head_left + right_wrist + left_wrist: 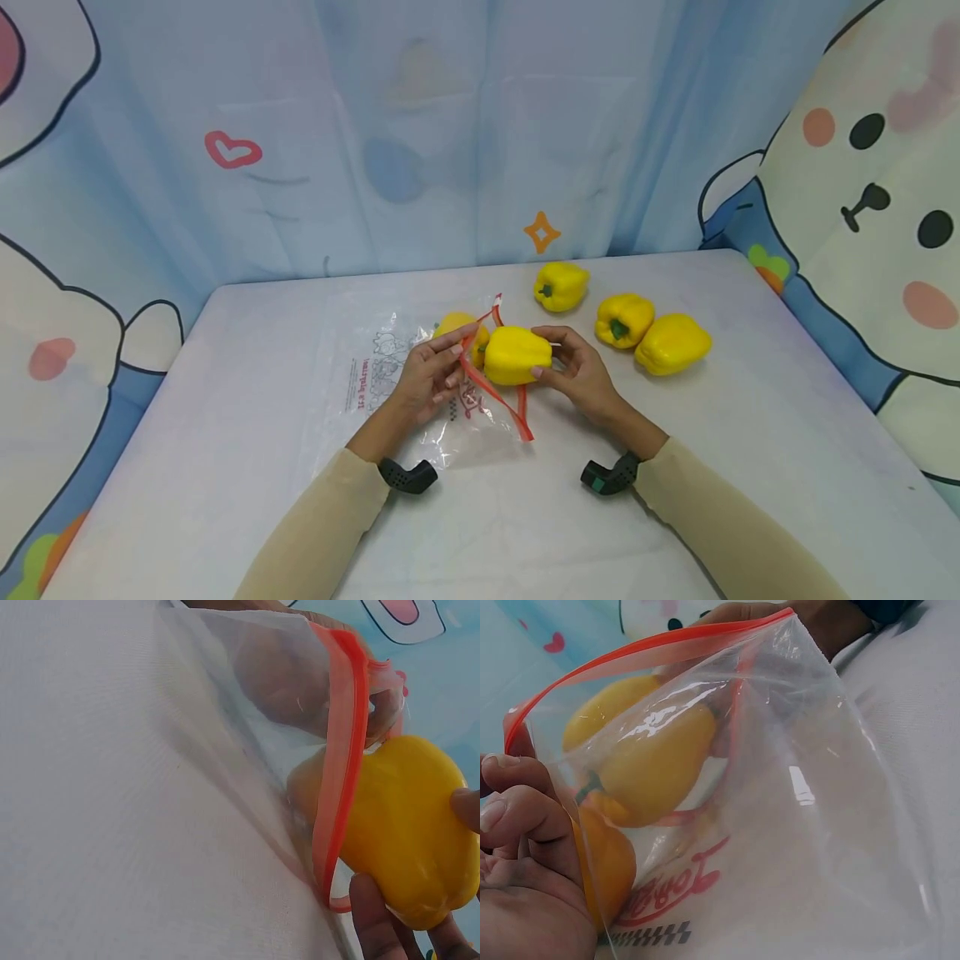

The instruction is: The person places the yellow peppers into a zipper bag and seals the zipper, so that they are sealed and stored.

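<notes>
A clear plastic zip bag (pixel 378 367) with a red zip strip (pixel 345 765) and printed lettering lies on the table, its mouth held apart. My left hand (pixel 429 375) pinches the bag's rim at the far side of the mouth. Between thumb and fingers, my right hand (pixel 583 373) grips a yellow bell pepper (pixel 517 356) right at the mouth, its front end past the red strip. Inside the bag rests another yellow bell pepper (pixel 609 859) with a green stem, beside the left fingers; the left hand partly covers it in the head view.
To the right of the bag, a yellow pepper (pixel 561 286) sits near the table's back edge. Two more, one pepper (pixel 626 321) with its green stem showing and another pepper (pixel 673 344), touch on the white tabletop (pixel 750 467). A printed curtain (pixel 420 167) hangs behind.
</notes>
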Available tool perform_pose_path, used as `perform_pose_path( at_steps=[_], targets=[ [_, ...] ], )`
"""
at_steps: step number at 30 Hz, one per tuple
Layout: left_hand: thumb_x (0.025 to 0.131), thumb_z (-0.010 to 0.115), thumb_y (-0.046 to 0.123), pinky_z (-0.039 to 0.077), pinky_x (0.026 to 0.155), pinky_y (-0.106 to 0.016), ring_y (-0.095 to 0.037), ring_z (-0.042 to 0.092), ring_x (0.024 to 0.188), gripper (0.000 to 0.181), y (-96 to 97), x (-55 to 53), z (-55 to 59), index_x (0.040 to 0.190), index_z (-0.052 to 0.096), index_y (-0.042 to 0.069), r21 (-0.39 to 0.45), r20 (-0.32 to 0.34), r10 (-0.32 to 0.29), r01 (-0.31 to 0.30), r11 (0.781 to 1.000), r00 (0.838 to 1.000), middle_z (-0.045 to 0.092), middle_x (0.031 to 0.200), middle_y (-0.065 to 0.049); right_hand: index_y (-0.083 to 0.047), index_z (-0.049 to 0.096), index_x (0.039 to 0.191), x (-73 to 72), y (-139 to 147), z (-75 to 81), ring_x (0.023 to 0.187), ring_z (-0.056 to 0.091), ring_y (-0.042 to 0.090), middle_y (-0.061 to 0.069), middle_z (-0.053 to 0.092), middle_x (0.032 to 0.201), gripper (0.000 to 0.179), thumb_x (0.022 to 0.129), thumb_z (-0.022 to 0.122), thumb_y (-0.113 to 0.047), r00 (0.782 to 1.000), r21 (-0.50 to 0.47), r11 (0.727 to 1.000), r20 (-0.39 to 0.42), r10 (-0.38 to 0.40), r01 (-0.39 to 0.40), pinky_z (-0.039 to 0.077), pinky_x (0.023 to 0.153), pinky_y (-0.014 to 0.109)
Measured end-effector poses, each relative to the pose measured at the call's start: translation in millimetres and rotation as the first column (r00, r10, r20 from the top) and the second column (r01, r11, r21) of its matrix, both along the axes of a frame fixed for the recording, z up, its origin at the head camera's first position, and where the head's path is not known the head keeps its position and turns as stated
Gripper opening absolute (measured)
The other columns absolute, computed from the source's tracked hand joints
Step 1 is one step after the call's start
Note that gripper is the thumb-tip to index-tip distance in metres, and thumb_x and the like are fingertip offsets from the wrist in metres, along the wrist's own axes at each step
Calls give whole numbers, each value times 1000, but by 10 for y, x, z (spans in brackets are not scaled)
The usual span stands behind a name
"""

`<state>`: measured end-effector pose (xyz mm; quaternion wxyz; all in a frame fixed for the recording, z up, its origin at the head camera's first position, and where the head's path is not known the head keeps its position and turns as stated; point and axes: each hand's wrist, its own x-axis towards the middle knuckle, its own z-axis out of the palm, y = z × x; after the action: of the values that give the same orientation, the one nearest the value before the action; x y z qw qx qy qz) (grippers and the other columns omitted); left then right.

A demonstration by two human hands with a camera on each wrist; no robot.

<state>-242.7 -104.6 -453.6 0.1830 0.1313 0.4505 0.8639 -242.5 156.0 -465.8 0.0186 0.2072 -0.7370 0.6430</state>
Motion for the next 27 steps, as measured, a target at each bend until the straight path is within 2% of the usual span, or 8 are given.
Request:
perform_pose_path(
  at_steps=[9, 21, 27],
  targets=[
    [101, 48, 8, 35, 37, -11, -5, 45, 48, 37, -8, 8, -9, 137, 59, 8, -6, 13, 7, -7, 1000, 1000, 65, 82, 2, 3, 44, 135, -6, 1, -16, 120, 49, 19, 15, 45, 140, 54, 87, 68, 2, 1000, -29, 999, 10, -27, 27, 51, 96, 15],
    [100, 49, 7, 35, 37, -10, -5, 45, 49, 36, 4, 4, -1, 133, 62, 11, 3, 16, 0, 0, 1000, 1000, 64, 82, 2, 0, 45, 137, 14, -11, -1, 123, 49, 21, 14, 45, 142, 57, 86, 70, 1, 1000, 28, 1000, -26, -7, 7, 53, 94, 17],
    [100, 51, 9, 36, 37, -10, -5, 46, 49, 36, -3, 0, -3, 135, 60, 10, 6, 7, -10, 10, 1000, 1000, 67, 91, 1, -2, 45, 137, 7, -35, -27, 124, 49, 26, 14, 45, 143, 57, 86, 71, 1, 999, 53, 999, -31, -6, 8, 52, 95, 18]
  ],
)
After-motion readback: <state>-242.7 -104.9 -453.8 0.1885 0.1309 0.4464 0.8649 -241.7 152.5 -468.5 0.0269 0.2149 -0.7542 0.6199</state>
